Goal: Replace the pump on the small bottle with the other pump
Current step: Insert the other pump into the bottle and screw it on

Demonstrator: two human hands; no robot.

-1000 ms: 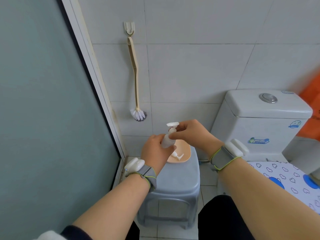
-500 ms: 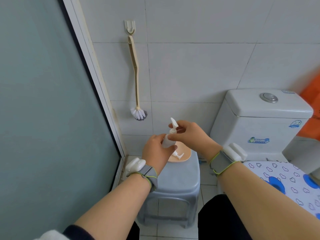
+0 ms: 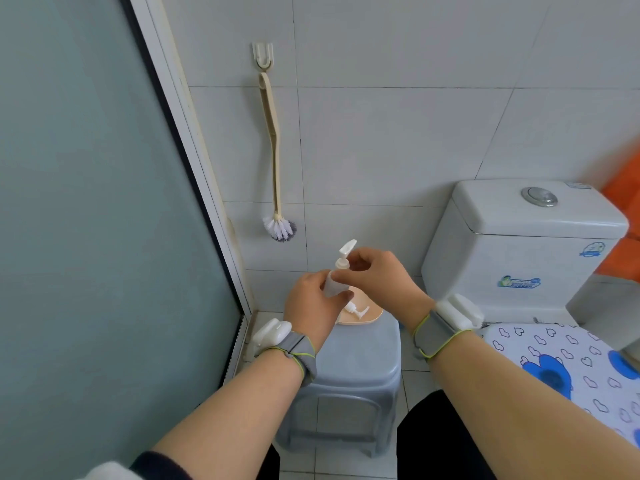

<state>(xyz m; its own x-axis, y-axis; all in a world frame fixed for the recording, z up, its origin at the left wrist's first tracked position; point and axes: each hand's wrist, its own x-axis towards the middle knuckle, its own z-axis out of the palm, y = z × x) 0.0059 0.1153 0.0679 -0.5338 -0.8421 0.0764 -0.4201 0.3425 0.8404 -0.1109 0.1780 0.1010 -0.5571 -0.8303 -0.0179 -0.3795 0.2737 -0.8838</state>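
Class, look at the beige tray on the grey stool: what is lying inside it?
Inside the beige tray lies one loose white pump. The left hand holding the small bottle covers the tray's left part, so anything there cannot be seen.

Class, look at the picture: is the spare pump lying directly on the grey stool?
No. The spare pump lies in the beige dish, which sits on the grey stool.
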